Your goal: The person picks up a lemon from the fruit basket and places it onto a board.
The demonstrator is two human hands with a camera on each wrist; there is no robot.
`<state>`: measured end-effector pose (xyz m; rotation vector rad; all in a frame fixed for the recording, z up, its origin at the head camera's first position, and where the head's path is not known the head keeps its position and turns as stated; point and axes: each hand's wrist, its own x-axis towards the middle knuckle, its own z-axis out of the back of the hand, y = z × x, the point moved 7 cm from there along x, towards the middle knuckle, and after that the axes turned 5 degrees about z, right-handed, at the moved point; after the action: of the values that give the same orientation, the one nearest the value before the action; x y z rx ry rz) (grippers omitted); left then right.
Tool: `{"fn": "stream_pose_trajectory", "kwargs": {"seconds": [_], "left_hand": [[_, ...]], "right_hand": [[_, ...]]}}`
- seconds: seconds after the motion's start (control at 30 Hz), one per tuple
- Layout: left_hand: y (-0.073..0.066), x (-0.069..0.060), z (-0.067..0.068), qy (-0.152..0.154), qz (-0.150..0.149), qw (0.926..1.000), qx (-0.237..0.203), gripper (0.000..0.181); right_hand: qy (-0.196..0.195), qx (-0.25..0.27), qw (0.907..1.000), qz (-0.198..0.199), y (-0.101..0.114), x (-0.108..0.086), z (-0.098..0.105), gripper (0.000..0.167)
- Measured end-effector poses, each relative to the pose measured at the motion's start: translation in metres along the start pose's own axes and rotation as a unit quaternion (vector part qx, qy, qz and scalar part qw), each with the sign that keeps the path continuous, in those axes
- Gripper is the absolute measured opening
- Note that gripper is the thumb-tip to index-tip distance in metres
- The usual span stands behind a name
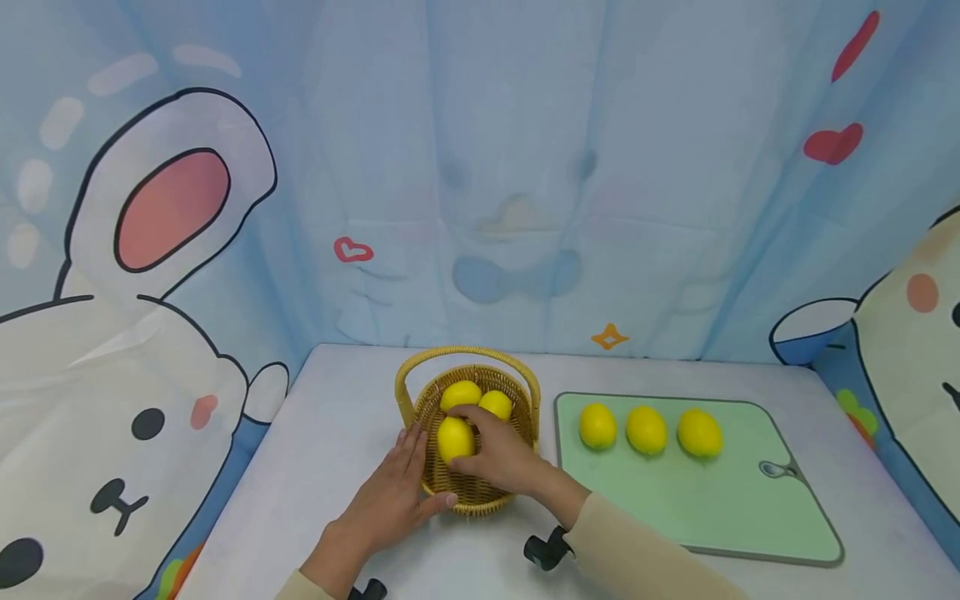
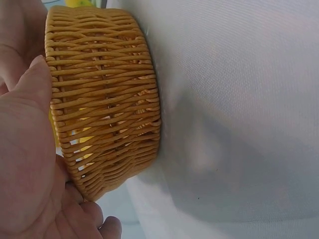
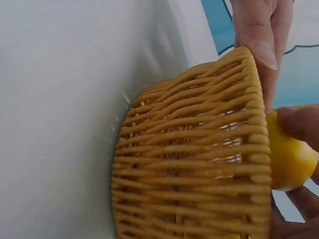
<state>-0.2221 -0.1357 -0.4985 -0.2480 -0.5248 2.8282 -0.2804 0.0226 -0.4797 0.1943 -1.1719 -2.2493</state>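
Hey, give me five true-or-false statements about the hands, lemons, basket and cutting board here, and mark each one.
1. The right hand holds a lemon. True.
2. The left hand touches the basket. True.
3. The basket lies tipped on its side. False: it stands upright.
4. Three lemons lie on the cutting board. True.
5. In the head view, the cutting board lies to the left of the basket. False: it lies to the right.
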Motion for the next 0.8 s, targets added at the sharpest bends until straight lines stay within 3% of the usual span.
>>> {"fn": "stream_pose_trajectory", "kwargs": {"seconds": [0.37, 0.6, 0.8], "left_hand": [[-0.002, 0.000, 0.001, 0.002, 0.004, 1.0000, 0.003, 0.104], [-0.004, 0.001, 0.003, 0.002, -0.001, 1.0000, 0.000, 0.103], [-0.002, 0.000, 0.001, 0.004, 0.009, 0.9999, -0.002, 0.104]], "right_hand": [[-0.060, 0.003, 0.9982, -0.010, 0.001, -0.020, 0.022, 0.070], [-0.066, 0.033, 0.9969, 0.025, 0.009, -0.033, 0.030, 0.068], [-0.076, 0.009, 0.9963, 0.039, 0.015, -0.052, 0.037, 0.067]]}}
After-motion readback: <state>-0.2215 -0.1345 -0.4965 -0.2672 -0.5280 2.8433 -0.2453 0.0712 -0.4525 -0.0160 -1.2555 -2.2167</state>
